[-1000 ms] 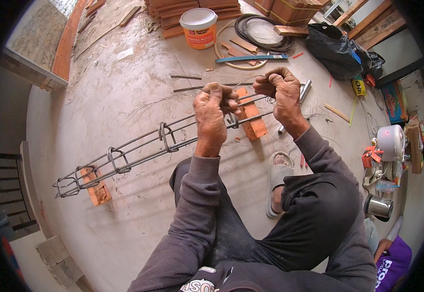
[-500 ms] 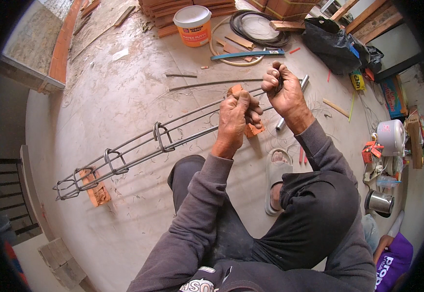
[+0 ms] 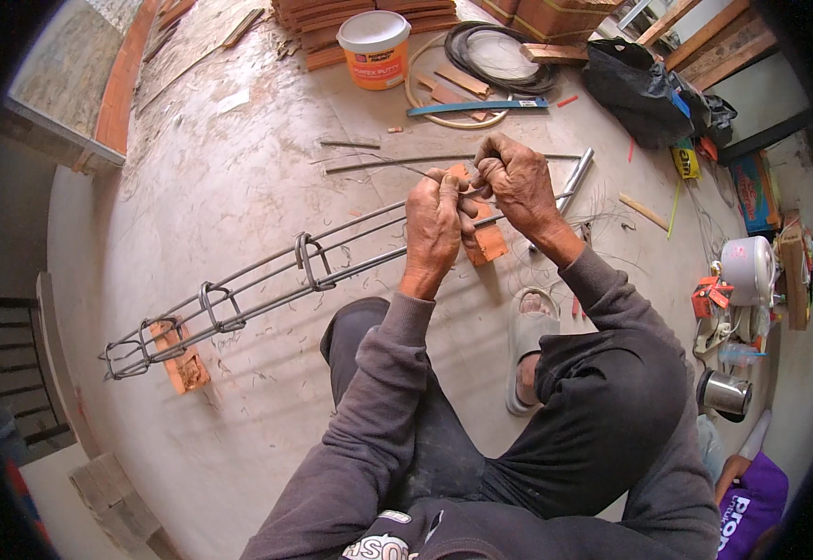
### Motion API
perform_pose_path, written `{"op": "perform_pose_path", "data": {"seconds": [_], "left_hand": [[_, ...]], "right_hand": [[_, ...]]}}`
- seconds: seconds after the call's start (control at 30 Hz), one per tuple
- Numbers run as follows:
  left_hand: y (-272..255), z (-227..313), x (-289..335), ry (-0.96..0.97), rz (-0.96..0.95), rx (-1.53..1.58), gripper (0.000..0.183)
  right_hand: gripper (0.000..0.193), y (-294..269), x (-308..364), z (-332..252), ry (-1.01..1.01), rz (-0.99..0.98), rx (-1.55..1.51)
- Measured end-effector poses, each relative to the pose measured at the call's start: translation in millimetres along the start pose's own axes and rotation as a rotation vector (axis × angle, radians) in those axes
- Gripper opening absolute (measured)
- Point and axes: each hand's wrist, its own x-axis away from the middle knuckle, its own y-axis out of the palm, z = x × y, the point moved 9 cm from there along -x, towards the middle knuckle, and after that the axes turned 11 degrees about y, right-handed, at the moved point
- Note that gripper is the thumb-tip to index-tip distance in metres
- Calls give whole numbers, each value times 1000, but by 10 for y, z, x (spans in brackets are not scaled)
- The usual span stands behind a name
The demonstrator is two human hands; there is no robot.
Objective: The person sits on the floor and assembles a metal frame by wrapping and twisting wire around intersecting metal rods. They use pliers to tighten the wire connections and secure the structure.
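A long cage of steel rebar [image 3: 266,266] with several square stirrups lies across the floor, propped on an orange brick [image 3: 180,359] at its left end and a second brick [image 3: 487,245] under my hands. Above its right part, my left hand [image 3: 433,229] is closed in a pinch on thin wires [image 3: 378,161], whose loose ends stick out to the left. My right hand [image 3: 523,191] is also closed, its fingertips meeting those of the left. What lies between the right fingertips is too small to make out. A metal tube [image 3: 577,179] lies just beyond the right hand.
Behind the cage are a loose rod [image 3: 378,163], a blue hacksaw blade-like strip [image 3: 476,105], a coil of dark wire [image 3: 500,58] and an orange-and-white bucket [image 3: 373,51]. Black bags [image 3: 635,93] and a rice cooker [image 3: 748,271] stand right. Loose wires litter the floor.
My right hand has come down and left to meet my left hand, which has stayed nearly in place. Thin wire ends now show left of the left hand.
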Motion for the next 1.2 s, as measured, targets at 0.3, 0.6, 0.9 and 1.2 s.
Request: {"op": "perform_pose_path", "data": {"seconds": [0.3, 0.6, 0.9, 1.2], "left_hand": [[16, 142, -2, 78, -17, -7, 29], [-7, 180, -15, 93, 1, 6, 30], [-180, 244, -29, 60, 50, -21, 20], [-581, 559, -79, 179, 199, 236, 25]], "right_hand": [[20, 153, 77, 101, 11, -80, -142], [17, 371, 142, 214, 194, -330, -374], [11, 436, 216, 132, 121, -399, -322], [11, 431, 342, 267, 273, -535, -422]]}}
